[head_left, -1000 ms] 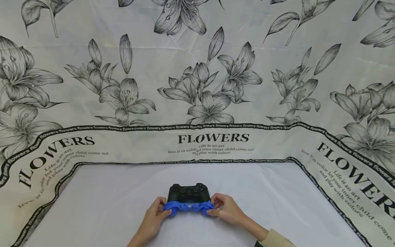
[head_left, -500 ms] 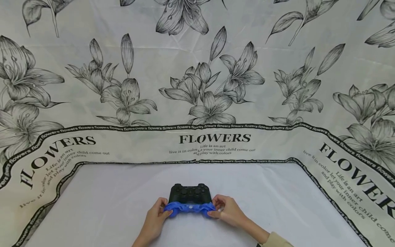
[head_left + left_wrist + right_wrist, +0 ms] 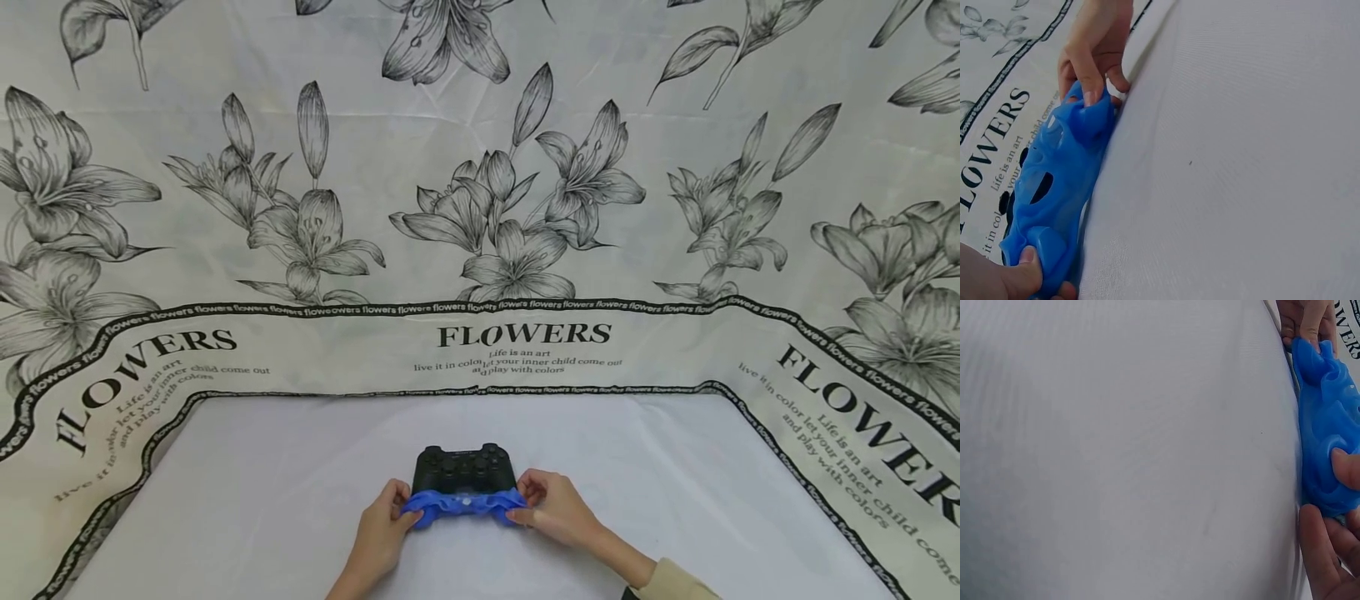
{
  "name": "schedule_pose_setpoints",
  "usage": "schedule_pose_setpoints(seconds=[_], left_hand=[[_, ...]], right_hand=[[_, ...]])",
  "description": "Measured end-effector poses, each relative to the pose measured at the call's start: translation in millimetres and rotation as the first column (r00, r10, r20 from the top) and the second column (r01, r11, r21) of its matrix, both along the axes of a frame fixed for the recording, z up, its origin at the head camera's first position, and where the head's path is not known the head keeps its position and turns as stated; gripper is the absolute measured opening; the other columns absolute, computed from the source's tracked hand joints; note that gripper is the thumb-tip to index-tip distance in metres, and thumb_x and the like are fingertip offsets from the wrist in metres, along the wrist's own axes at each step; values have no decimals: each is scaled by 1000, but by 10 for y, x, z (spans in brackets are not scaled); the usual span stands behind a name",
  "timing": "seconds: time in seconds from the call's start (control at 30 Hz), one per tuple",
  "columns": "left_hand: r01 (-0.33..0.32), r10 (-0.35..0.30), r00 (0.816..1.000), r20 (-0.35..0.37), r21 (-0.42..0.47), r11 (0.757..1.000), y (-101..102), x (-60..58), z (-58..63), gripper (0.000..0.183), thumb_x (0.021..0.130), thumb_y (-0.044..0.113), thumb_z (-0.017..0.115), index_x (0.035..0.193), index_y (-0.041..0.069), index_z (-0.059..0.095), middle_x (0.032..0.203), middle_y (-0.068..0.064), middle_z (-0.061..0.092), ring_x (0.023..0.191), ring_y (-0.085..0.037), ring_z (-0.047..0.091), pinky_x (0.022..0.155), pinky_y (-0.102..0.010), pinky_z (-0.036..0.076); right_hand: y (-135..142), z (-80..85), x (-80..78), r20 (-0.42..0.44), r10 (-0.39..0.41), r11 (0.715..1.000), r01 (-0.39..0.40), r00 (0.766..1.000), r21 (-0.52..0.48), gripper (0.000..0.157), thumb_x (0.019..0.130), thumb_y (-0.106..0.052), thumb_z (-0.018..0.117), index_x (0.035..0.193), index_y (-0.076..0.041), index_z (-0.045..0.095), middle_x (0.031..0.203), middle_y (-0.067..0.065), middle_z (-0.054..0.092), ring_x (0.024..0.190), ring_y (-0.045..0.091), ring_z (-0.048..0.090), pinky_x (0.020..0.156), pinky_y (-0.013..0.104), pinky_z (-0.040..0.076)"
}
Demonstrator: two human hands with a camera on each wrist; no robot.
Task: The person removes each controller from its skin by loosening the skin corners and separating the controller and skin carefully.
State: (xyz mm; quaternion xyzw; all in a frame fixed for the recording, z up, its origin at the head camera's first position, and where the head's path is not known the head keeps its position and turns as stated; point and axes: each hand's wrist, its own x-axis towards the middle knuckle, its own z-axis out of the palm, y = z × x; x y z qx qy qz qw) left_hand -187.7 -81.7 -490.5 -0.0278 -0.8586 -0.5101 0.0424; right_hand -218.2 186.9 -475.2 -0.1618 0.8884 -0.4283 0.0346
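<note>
A black game controller (image 3: 461,468) sits on the white cloth, its handles toward me. Over its near part is a stretchy blue silicone cover (image 3: 467,502), bunched and wrinkled, with openings visible in the left wrist view. My left hand (image 3: 381,529) pinches the cover's left end, thumb on top. At the right end, my right hand (image 3: 557,510) pinches the cover (image 3: 1329,419) between thumb and fingers. The far part of the controller stands out bare beyond the cover. Its handles are hidden under the blue material (image 3: 1063,165).
A white cloth (image 3: 262,483) covers the flat surface under the hands. Around its back and sides hangs a floral fabric (image 3: 517,192) with printed lettering. A beige sleeve (image 3: 675,582) shows on the right arm.
Hands, controller and cover appear slightly farther right in the head view, as does the background. Both hands keep their hold on the cover, whose position on the controller looks nearly the same.
</note>
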Motion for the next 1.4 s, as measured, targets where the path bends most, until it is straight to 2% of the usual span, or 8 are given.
schedule_pose_setpoints(seconds=[0.37, 0.67, 0.87, 1.07, 1.4], left_hand=[[-69, 70, 996, 62, -18, 997, 48, -17, 48, 21, 86, 0, 65, 102, 2, 52, 86, -4, 55, 71, -11, 47, 56, -18, 39], [-41, 42, 999, 32, -31, 999, 23, 12, 87, 15, 82, 0, 68, 93, 4, 57, 75, 0, 52, 62, -8, 43, 54, -18, 36], [-63, 64, 997, 41, -5, 998, 34, 25, 98, 13, 80, -4, 66, 88, 3, 58, 70, -1, 55, 57, -8, 48, 50, -18, 39], [-74, 74, 995, 72, 2, 997, 43, 16, 91, 13, 80, -4, 67, 88, 3, 59, 71, -1, 55, 58, -9, 49, 50, -18, 40], [-39, 38, 996, 79, 20, 999, -13, 40, 110, 15, 78, -3, 67, 89, 2, 60, 73, -1, 56, 60, -9, 50, 52, -18, 41]], right_hand=[[-7, -10, 1, 0, -19, 999, 19, 1000, 26, 26, 72, -19, 81, 83, -8, 60, 69, -3, 56, 54, 3, 52, 51, 18, 42], [-18, -3, -2, -14, -28, 999, 29, 1000, 44, 25, 71, -17, 82, 81, -8, 60, 68, -4, 55, 56, 3, 50, 52, 18, 41], [-26, -4, 7, -28, -19, 998, 21, 999, 52, 24, 72, -17, 81, 80, -9, 61, 67, -5, 55, 56, 2, 49, 53, 18, 42], [-21, -3, 8, -32, -23, 998, 24, 999, 57, 21, 73, -16, 79, 81, -7, 62, 67, -5, 55, 56, 1, 49, 54, 17, 42], [-8, 3, 11, -31, 11, 1000, -10, 999, 25, 18, 74, -11, 77, 82, -6, 63, 69, -5, 55, 57, 0, 50, 53, 17, 44]])
